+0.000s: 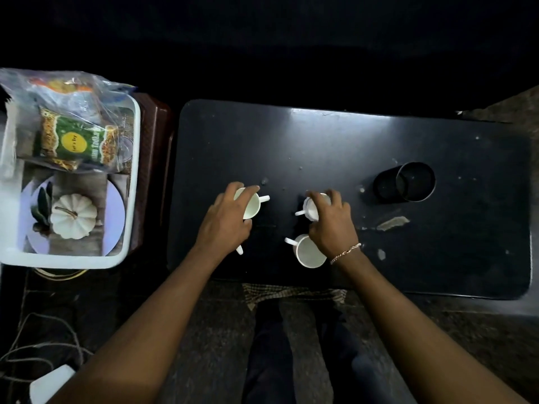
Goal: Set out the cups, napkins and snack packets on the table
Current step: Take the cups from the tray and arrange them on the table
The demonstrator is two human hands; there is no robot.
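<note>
Gripping cups (251,206) mid-table (437,243), hands (226,220) apart.

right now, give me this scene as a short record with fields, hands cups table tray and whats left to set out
left hand: fingers over the rim of a white cup
right hand: gripping a second white cup from above
third cup: upright on the table near the right wrist, not held
possible fourth cup: only a white handle shows under the left hand
table: dark, with a black round container on its right side
tray: white, left of the table, holding a green snack packet in a clear bag
left to set out: snack packets; napkins not seen
</note>
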